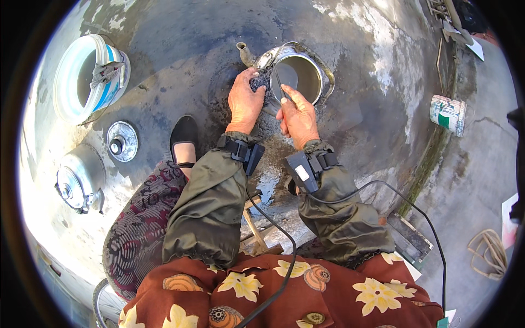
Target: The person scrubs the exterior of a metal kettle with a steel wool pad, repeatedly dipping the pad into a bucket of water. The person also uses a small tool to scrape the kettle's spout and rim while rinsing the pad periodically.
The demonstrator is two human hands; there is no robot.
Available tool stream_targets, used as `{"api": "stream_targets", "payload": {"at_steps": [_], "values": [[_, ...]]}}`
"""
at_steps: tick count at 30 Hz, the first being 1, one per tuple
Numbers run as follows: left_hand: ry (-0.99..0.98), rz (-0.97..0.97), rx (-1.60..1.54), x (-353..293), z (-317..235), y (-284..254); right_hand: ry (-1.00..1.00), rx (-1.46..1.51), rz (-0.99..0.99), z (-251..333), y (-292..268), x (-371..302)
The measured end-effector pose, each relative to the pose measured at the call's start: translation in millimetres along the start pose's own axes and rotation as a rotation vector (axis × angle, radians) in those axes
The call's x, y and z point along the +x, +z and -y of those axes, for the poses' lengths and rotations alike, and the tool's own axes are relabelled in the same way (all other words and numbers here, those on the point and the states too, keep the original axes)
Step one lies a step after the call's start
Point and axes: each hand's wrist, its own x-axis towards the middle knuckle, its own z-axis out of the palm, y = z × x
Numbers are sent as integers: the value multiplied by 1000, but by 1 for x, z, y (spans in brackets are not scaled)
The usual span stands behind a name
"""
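Observation:
A metal kettle (pixel 321 65) is on the wet ground in front of me, its round mouth facing up and its spout (pixel 246 55) pointing to the far left. Greyish liquid seems to lie inside it. My left hand (pixel 246 101) is closed on the kettle's side near the spout, thumb and fingers bent. Beside those fingers is a dark, gritty patch (pixel 261 81); whether it is soot or a scouring pad I cannot tell. My right hand (pixel 298 116) grips a thin dark tool (pixel 278 82), its narrow end against the kettle's left rim.
To the left stands a white bucket (pixel 65 82) with blue stripes, a grey rag (pixel 106 72) over its rim. Nearer are a metal lid (pixel 122 141) and a lidded pot (pixel 90 167). On the right are a stained tub (pixel 448 115) and coiled rope (pixel 488 254). Black cables run from both wrists.

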Motion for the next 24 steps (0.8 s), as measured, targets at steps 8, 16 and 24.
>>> {"api": "stream_targets", "payload": {"at_steps": [8, 16, 24], "values": [[164, 93, 108, 12, -3, -10, 44, 240, -150, -32, 46, -17], [135, 139, 97, 33, 3, -13, -355, -156, -528, -77, 83, 42], [178, 232, -9, 23, 13, -27, -221, 9, -412, -85, 88, -3]]}}
